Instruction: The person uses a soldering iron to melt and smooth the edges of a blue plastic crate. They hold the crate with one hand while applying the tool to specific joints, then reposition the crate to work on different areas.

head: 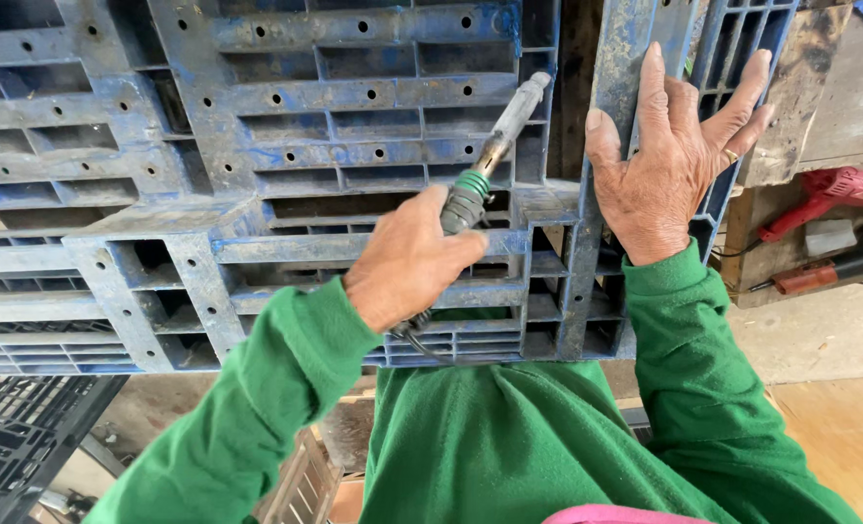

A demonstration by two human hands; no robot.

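Clamped in the left hand (407, 262), a heat tool (490, 155) points its nozzle at the blue pallet (257, 126) rib — right hand (669, 165) lies flat, fingers spread, bracing the broken edge. Step judged: plastic welding; steady pressure needed.

Grey-barrelled heat tool (495, 146) (green collar), tilted against worn blue plastic pallet (257, 146)
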